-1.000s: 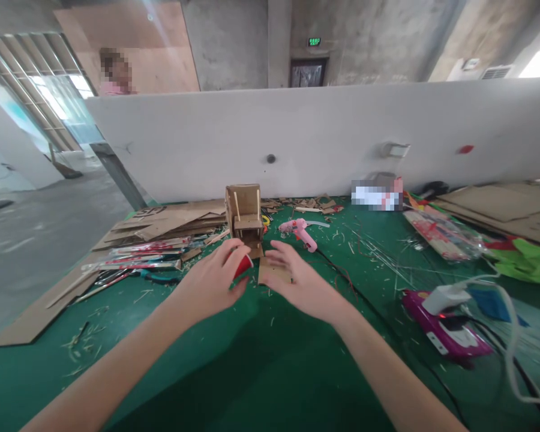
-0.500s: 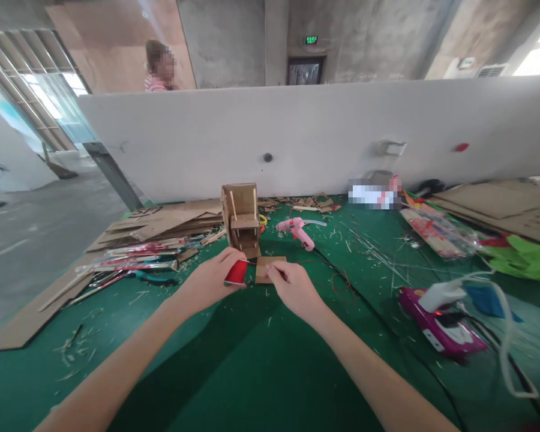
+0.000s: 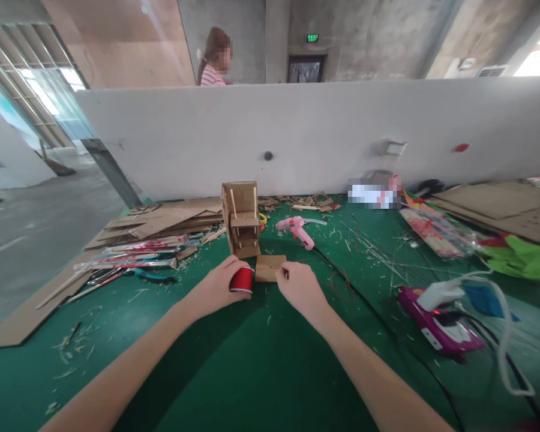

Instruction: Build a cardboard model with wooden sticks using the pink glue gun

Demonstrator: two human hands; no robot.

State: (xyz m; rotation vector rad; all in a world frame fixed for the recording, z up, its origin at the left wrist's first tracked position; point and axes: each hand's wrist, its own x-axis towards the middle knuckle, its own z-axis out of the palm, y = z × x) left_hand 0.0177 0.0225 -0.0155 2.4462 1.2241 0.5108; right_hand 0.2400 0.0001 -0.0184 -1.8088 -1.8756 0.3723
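My left hand is wrapped round a small red spool held just above the green table. My right hand is closed in a pinch at the near right corner of a small cardboard square; what it pinches looks like a thin red wire, too fine to be sure. Loose red wire curls on the mat to the right of that hand. An upright cardboard model stands just behind the square.
A pink glue gun lies behind on the right. Flat cardboard sheets, sticks and blue-handled pliers lie at left. A purple device with a white plug and cables sits at right. A person passes behind the white partition.
My right hand went from fingers spread over the cardboard square to a closed pinch at its corner. The left hand drew the spool slightly nearer. The person behind the partition walked right.
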